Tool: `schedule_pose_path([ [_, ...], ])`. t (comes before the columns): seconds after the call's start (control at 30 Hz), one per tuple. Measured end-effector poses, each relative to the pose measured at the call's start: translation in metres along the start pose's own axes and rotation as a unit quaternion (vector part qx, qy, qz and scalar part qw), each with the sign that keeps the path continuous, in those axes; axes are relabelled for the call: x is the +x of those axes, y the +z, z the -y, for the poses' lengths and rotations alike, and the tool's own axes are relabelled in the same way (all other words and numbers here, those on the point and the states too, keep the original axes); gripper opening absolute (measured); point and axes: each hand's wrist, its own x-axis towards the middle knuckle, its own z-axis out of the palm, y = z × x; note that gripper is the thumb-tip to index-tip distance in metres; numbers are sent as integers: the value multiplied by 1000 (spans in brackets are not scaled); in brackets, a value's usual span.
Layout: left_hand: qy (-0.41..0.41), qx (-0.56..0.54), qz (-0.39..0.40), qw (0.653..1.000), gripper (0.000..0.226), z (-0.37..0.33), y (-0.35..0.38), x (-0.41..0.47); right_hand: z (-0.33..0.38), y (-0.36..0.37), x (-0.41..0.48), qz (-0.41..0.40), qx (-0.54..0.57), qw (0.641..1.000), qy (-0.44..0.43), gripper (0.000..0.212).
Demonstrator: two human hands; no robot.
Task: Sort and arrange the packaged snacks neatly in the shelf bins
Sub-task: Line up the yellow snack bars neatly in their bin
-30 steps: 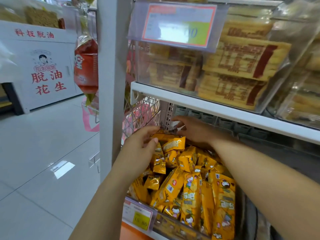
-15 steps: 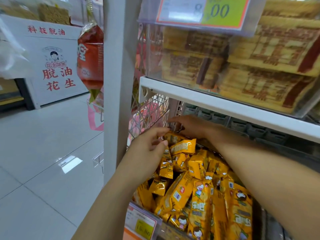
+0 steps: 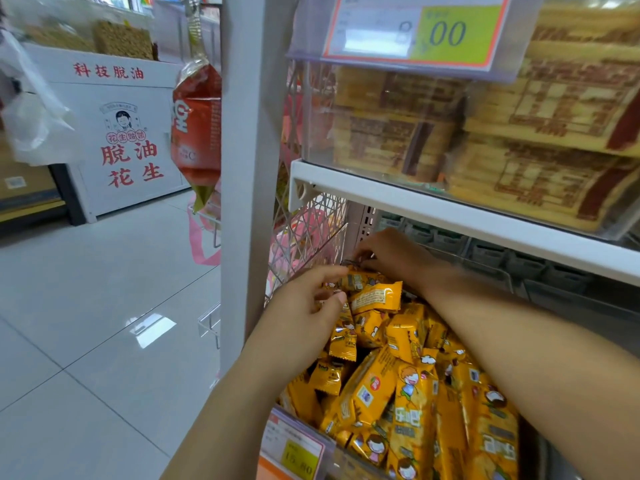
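A clear shelf bin on the lower shelf holds a heap of yellow snack packets, long ones at the front and small ones behind. My left hand reaches in from the left and pinches the end of a small yellow packet at the top of the heap between thumb and fingers. My right hand is at the bin's back left corner, fingers curled down onto the same top packets. My right forearm crosses over the bin and hides its right side.
The white upper shelf hangs low over my right hand, carrying a clear bin of brown-printed biscuit packs. A white post and a pink wire rack stand left of the bin. A red bag hangs beside the post.
The view has moved closer to the shelf. My left hand has risen toward the top packets and my right hand's fingers have curled at the back corner.
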Motion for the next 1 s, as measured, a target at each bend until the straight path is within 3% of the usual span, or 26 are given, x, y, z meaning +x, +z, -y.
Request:
schedule_pose_path([
  [0.67,15,40,1,999,32,9,3,4,-1,5,3,-32,-34,999,-27,15],
  [0.9,64,115,3,991,35,-1,15,7,6,-23,-52,-126,7,991,38,13],
  [1.0,88,148,-1,985,34,-7,22,5,15,-38,-92,-173,41,977,114,12],
])
